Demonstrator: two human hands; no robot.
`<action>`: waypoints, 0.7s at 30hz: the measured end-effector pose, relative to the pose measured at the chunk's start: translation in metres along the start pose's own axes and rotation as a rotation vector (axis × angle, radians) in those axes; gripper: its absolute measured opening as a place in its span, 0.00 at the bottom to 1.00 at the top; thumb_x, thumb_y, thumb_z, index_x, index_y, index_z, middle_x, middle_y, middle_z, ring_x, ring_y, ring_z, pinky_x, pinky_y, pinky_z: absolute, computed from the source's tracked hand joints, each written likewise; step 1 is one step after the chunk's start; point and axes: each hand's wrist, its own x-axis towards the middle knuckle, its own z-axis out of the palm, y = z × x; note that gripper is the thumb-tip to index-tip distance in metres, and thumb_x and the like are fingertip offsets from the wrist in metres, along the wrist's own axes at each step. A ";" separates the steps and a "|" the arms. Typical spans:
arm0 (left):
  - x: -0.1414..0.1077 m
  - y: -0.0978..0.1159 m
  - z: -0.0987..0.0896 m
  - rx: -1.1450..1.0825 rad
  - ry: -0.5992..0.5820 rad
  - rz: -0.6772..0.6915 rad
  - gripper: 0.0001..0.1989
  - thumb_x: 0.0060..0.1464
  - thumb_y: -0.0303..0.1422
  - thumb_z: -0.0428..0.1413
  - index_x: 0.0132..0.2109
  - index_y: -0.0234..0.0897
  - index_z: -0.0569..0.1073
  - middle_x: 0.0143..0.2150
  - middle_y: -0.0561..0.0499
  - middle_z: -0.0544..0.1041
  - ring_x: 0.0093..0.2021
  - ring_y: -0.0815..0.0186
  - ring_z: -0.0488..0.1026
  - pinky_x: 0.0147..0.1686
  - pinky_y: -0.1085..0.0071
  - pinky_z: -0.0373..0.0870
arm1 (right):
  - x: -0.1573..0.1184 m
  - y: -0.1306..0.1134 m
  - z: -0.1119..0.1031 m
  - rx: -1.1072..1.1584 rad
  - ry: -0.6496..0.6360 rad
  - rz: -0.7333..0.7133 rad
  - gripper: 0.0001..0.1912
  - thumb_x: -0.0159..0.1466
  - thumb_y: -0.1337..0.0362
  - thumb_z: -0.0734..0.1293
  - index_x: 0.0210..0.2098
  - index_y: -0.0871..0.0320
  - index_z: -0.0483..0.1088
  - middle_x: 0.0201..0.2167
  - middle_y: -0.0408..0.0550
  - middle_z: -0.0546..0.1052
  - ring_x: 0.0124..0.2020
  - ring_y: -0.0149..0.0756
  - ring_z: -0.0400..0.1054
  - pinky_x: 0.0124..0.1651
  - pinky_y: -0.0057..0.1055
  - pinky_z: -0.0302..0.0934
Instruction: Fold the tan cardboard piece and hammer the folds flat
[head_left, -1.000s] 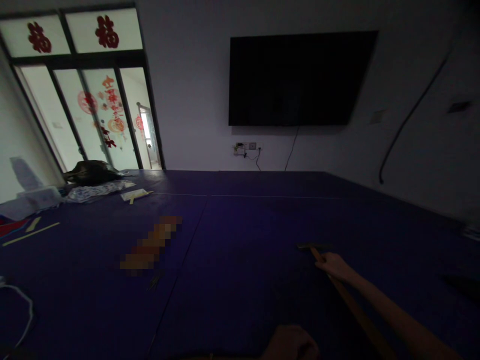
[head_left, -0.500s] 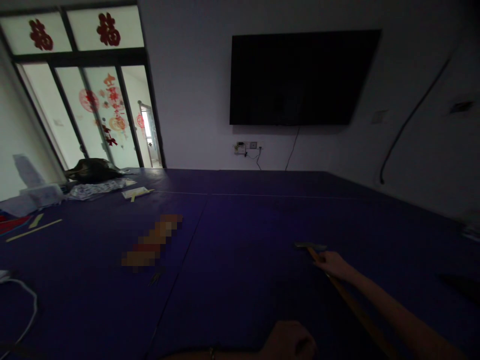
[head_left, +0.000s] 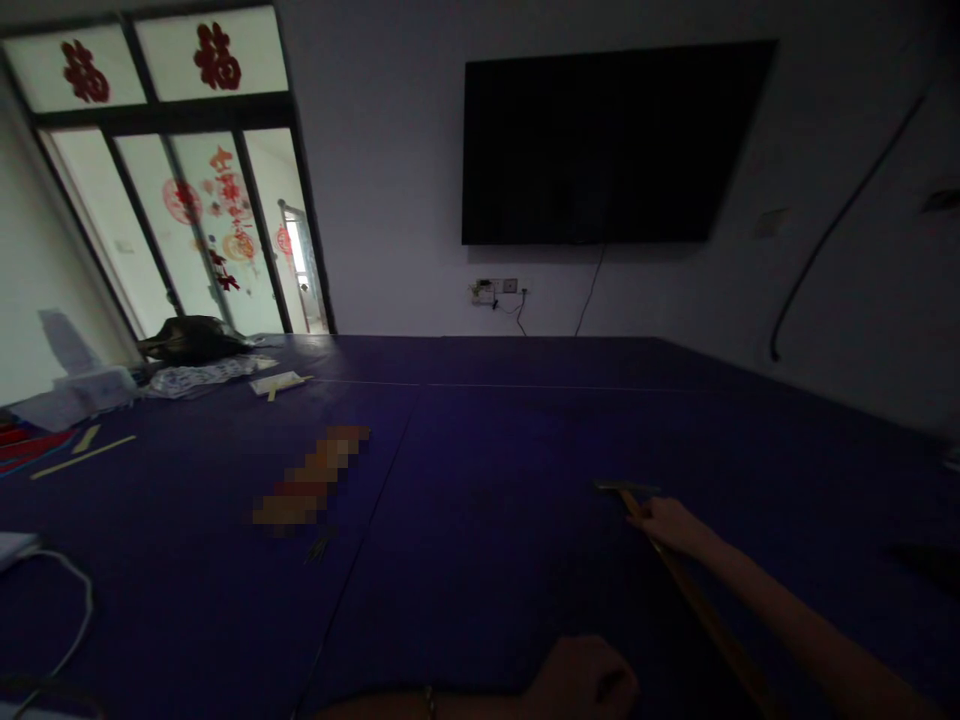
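My right hand [head_left: 670, 524] is closed round a T-shaped tool with a long yellow-brown stick [head_left: 701, 605], gripping it close to its far end. A thin grey crosspiece [head_left: 628, 488] tops the stick, just beyond my fingers, at the tabletop. The stick slants down to the bottom edge of the view, where its near end is cut off. Low in the middle, my left hand [head_left: 583, 678] is curled into a fist, its wrist wearing a thin bracelet [head_left: 430, 702]. Whether anything is inside that fist cannot be made out. Both hands are over the dark purple table [head_left: 480, 450].
A pixelated orange-brown object [head_left: 311, 480] lies left of the table seam, beside small dark bits [head_left: 318, 546]. Farther left are a white cable [head_left: 88, 600], thin strips [head_left: 82, 457], a white pad [head_left: 276, 383] and a dark bag [head_left: 193, 340]. A television [head_left: 615, 145] hangs on the wall.
The whole view has shifted slightly, so most things sit a little farther right. My right hand keeps its hold on the T-shaped tool, and my left fist stays low in the middle.
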 end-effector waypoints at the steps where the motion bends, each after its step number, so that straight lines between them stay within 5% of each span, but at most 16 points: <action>1: 0.000 0.001 0.000 -0.002 0.001 -0.009 0.10 0.51 0.24 0.47 0.35 0.30 0.74 0.34 0.47 0.76 0.34 0.69 0.71 0.32 0.79 0.63 | 0.000 -0.001 0.000 -0.012 -0.001 0.004 0.15 0.55 0.58 0.61 0.17 0.59 0.67 0.22 0.52 0.74 0.28 0.41 0.70 0.27 0.29 0.57; 9: -0.002 0.002 -0.001 0.019 0.000 -0.026 0.10 0.53 0.27 0.46 0.36 0.32 0.73 0.35 0.48 0.76 0.35 0.68 0.71 0.33 0.77 0.63 | -0.009 -0.017 -0.007 -0.163 0.038 0.025 0.13 0.57 0.59 0.61 0.26 0.62 0.70 0.27 0.58 0.76 0.30 0.46 0.71 0.29 0.33 0.60; 12: -0.002 -0.001 0.003 0.071 -0.015 -0.008 0.11 0.54 0.27 0.46 0.37 0.32 0.72 0.35 0.47 0.76 0.35 0.68 0.71 0.33 0.77 0.63 | -0.024 -0.045 -0.008 -0.218 0.108 0.016 0.14 0.59 0.59 0.59 0.36 0.63 0.69 0.29 0.59 0.75 0.31 0.50 0.71 0.29 0.37 0.59; 16: 0.003 -0.001 0.006 0.171 -0.108 0.065 0.11 0.52 0.28 0.49 0.41 0.31 0.72 0.38 0.45 0.76 0.38 0.65 0.71 0.36 0.76 0.64 | -0.051 -0.096 -0.001 -0.289 0.301 -0.073 0.18 0.62 0.58 0.54 0.30 0.63 0.69 0.26 0.61 0.75 0.26 0.48 0.71 0.24 0.34 0.57; 19: 0.011 0.008 -0.018 0.224 -0.306 0.135 0.12 0.51 0.30 0.50 0.42 0.31 0.72 0.38 0.45 0.76 0.36 0.65 0.72 0.33 0.77 0.65 | -0.065 -0.123 0.015 -0.259 0.407 -0.127 0.16 0.62 0.60 0.54 0.28 0.60 0.68 0.21 0.55 0.74 0.22 0.44 0.71 0.22 0.30 0.54; 21: 0.015 0.015 -0.055 0.231 -0.379 0.140 0.12 0.53 0.32 0.48 0.43 0.35 0.72 0.37 0.49 0.77 0.32 0.67 0.73 0.29 0.77 0.65 | -0.065 -0.127 0.028 -0.164 0.394 -0.165 0.15 0.62 0.61 0.53 0.26 0.58 0.67 0.21 0.52 0.75 0.21 0.40 0.70 0.22 0.28 0.52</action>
